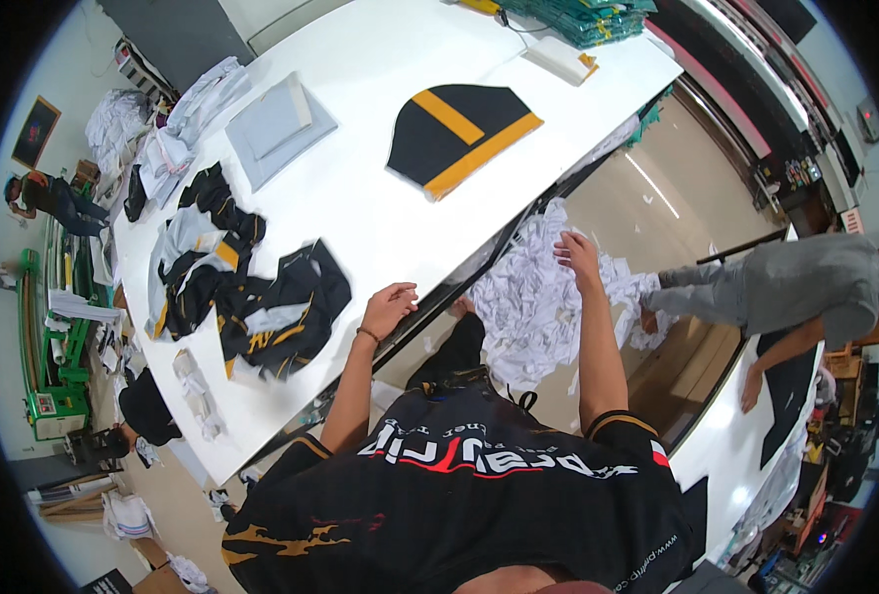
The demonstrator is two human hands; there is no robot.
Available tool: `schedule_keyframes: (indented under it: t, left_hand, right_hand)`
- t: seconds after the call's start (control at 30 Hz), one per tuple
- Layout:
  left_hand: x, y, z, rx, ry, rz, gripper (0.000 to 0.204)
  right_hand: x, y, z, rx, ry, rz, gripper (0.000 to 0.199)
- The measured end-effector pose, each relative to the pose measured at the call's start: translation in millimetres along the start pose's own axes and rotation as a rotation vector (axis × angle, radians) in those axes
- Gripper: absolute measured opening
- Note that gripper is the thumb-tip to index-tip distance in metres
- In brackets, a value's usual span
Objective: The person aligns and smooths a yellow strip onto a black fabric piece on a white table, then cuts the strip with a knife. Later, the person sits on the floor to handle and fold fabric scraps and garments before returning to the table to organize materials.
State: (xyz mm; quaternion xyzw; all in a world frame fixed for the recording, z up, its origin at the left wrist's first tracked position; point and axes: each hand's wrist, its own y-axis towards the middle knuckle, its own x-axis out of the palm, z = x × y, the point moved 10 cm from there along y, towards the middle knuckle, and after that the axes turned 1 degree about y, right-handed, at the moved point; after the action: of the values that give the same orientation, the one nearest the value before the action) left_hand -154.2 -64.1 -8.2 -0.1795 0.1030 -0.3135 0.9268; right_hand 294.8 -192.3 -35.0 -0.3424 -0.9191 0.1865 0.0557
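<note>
My left hand (388, 309) is at the near edge of the white table (380, 228), its fingers loosely bent and nothing in them. My right hand (576, 255) is raised off to the right of that edge, fingers apart and empty, with heaped white scraps (543, 297) on the floor beneath. Beyond both hands lies a flat black cut fabric piece (429, 134) with yellow-orange bands. Left of my left hand is a crumpled heap of black, grey and yellow fabric pieces (301, 297).
Grey sheets (281, 129) lie at the table's far left, and a stack of green packets (588, 20) at its far end. A co-worker in grey (806, 282) leans over another table at right. A second person (63, 203) stands far left, near a green machine (48, 396).
</note>
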Motion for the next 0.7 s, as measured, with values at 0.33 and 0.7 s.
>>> schedule_keyframes:
  t: [0.33, 0.7]
  left_hand:
    - [-49, 139, 46, 0.134, 0.015, 0.527, 0.024]
    - [-63, 130, 62, 0.153, -0.002, 0.661, 0.018]
  right_hand:
    - [68, 190, -142, -0.239, -0.521, -0.028, 0.051]
    - [96, 331, -161, -0.301, -0.959, 0.169, 0.092]
